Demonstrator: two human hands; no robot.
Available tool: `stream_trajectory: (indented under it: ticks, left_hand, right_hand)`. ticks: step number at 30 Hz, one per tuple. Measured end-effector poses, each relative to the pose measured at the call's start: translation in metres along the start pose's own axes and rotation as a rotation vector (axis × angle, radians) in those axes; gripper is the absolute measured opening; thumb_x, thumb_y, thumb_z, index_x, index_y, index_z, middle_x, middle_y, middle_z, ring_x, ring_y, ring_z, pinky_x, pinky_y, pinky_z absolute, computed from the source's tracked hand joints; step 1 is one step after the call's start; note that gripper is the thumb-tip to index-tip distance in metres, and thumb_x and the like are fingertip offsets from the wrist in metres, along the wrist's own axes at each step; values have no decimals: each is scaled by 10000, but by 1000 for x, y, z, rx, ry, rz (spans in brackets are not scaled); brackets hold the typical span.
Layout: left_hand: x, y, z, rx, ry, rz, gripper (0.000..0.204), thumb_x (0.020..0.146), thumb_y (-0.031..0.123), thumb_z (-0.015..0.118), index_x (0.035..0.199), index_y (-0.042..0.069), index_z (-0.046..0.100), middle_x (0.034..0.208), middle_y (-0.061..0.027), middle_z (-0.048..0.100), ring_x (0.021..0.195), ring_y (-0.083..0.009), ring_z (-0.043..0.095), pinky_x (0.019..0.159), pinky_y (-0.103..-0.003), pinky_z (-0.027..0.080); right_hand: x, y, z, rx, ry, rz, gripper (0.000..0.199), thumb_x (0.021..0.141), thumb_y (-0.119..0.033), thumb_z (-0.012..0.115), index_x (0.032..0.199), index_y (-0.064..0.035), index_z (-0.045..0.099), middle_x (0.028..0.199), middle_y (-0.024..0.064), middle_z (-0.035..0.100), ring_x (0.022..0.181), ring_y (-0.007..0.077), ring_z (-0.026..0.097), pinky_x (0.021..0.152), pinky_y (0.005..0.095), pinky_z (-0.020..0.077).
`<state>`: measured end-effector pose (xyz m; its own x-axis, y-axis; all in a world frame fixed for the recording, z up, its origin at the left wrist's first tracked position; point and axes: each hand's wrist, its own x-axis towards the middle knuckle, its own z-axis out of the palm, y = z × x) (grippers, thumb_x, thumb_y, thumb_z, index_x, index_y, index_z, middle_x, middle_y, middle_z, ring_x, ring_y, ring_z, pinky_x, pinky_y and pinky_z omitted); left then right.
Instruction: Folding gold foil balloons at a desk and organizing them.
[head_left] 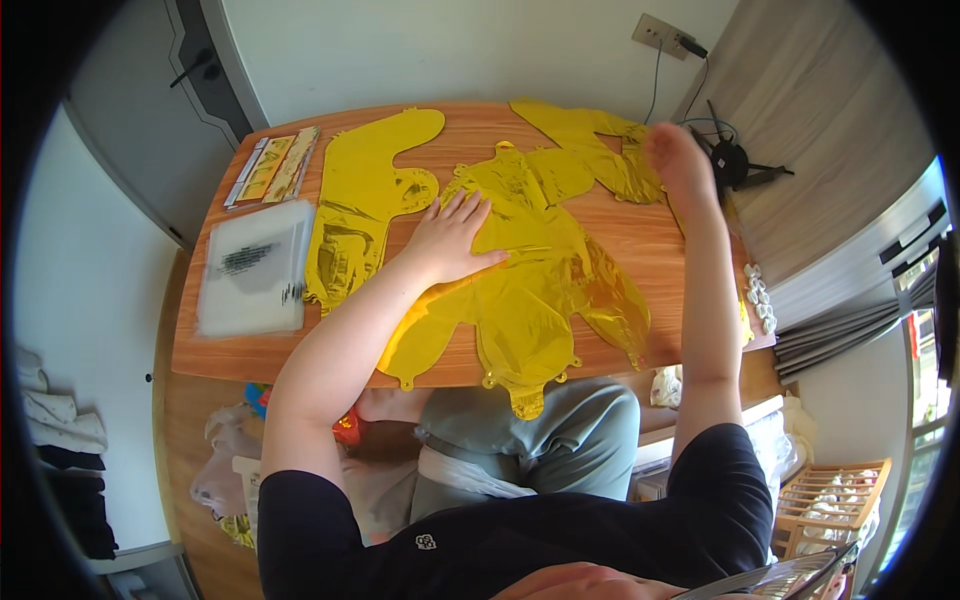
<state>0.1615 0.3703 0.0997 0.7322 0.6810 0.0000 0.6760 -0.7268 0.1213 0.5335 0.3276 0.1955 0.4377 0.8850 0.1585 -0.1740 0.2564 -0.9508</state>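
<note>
Gold foil balloons lie flat and uninflated on the wooden table [660, 290]. My left hand [457, 238] rests, fingers spread, on the large many-lobed foil balloon [530, 260] in the middle. Its lower tab hangs over the near table edge. At the far right, my right hand [682, 165] is raised beside another foil balloon [572, 122], with curled, slightly blurred fingers; whatever they hold is hidden. Left of the middle lies a curved foil balloon [345, 175] with printed patches.
A stack of clear plastic bags [255, 270] and some printed cards [273, 168] lie on the table's left. A black stand [730, 160] with cables is at the far right, below a wall socket [662, 35]. Small white pieces [760, 300] line the right edge.
</note>
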Motion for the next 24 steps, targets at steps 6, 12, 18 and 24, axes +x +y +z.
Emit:
stream_trajectory:
  ticks: [6,12,18,24]
  left_hand:
    - [9,4,5,-39,39,42,1018,922,774,459,1610,52,256,1687,-160,216,1572,-324,158,1274,-508,121]
    - [10,7,7,-41,56,48,1020,918,779,461,1607,53,264,1685,-165,222,1570,-330,165,1272,-511,125]
    - [7,2,8,-31,67,37,1020,915,780,460,1603,51,272,1679,-172,235,1566,-337,180,1270,-517,134]
    - [7,1,9,-39,68,35,1032,904,785,472,1602,51,275,1675,-173,244,1566,-336,181,1269,-521,138]
  right_hand:
    - [36,72,6,-1316,-92,-10,582,933,-386,689,1360,-8,574,1203,179,678,1095,295,664,883,408,534]
    - [70,95,20,-1402,-61,-16,750,830,-515,772,1331,8,575,1190,193,664,1108,325,643,936,428,508]
    - [82,98,43,-1342,-110,107,710,720,-468,880,1182,6,625,1120,189,688,1065,299,656,872,394,515]
    - [89,100,45,-1074,-58,212,549,766,-264,877,1157,26,625,1072,139,691,963,232,681,723,367,544]
